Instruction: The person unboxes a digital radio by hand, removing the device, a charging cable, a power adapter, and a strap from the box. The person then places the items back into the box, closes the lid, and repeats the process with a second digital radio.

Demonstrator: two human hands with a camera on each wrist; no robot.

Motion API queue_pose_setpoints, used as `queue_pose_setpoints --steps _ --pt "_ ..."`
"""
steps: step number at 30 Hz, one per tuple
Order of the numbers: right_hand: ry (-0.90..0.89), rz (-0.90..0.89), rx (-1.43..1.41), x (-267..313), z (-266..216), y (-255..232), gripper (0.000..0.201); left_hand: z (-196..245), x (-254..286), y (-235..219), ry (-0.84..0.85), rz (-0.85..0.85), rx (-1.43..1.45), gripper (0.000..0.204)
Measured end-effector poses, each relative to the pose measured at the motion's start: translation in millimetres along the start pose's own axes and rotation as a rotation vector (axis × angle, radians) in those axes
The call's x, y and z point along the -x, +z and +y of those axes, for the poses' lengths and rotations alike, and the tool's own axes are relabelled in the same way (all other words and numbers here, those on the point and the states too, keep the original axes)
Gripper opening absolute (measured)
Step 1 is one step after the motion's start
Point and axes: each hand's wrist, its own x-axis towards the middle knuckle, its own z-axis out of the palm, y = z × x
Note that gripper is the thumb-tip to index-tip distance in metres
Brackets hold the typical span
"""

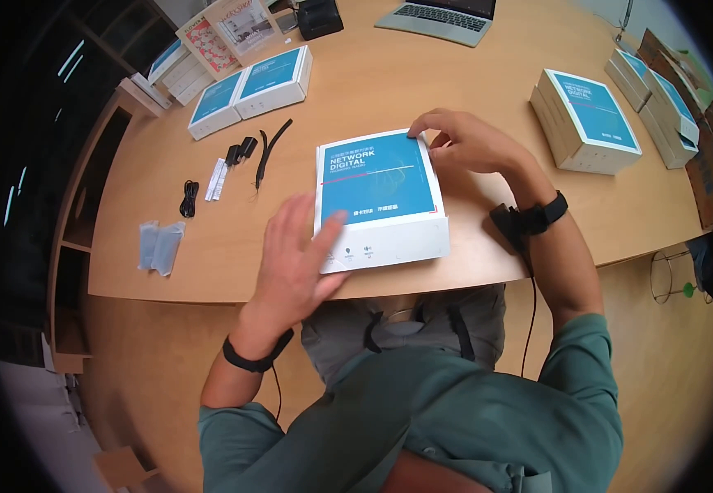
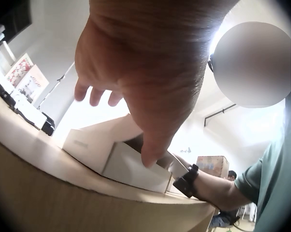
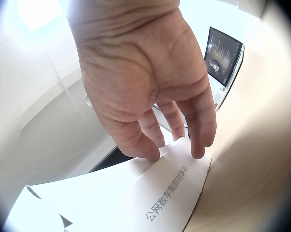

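Observation:
A white box with a blue top [image 1: 379, 177] lies at the table's front edge. At its left front corner is my left hand [image 1: 295, 259], fingers extended and slightly blurred, thumb over the front edge. In the left wrist view this hand [image 2: 140, 72] has its thumb beside a dark gap along the white box [image 2: 135, 166]; contact is unclear. My right hand [image 1: 476, 141] grips the box's far right corner with bent fingers. The right wrist view shows that hand [image 3: 145, 72] with thumb and fingertips on the printed white side [image 3: 172, 193].
Left of the box lie black strips [image 1: 266, 156], black adapters [image 1: 241, 151], a white packet [image 1: 216, 180], a coiled cable [image 1: 188, 199] and translucent sleeves [image 1: 162, 248]. Similar boxes stand at back left [image 1: 270, 80] and right [image 1: 586, 123]. A laptop [image 1: 443, 18] sits at the back.

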Motion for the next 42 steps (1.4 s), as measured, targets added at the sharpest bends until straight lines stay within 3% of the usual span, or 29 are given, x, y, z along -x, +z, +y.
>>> queue_pose_setpoints --steps 2,5,7,14,17,22,38,42 --pt "-0.02 -0.019 0.054 -3 -4 -1 0.038 19 -13 5 0.098 0.021 -0.101 0.096" --pt "-0.034 -0.054 0.168 -3 -13 -4 0.04 57 -42 15 0.24 0.002 -0.159 0.081" --pt "-0.033 -0.063 0.226 -1 -15 -4 0.041 73 -61 21 0.421 -0.002 -0.168 0.062" --pt "-0.126 0.048 0.086 9 12 10 0.037 76 -81 51 0.43 -0.065 -0.332 0.046" --pt "-0.088 0.009 -0.105 12 18 10 0.052 72 -84 53 0.465 -0.07 -0.345 0.046" --pt "-0.028 0.026 -0.091 15 16 14 0.051 67 -91 32 0.487 -0.124 -0.01 0.038" --pt "-0.108 0.042 -0.125 11 30 19 0.049 58 -61 79 0.502 0.018 -0.184 0.051" --pt "-0.194 0.043 -0.042 7 35 19 0.049 59 -49 62 0.391 -0.025 -0.098 0.062"
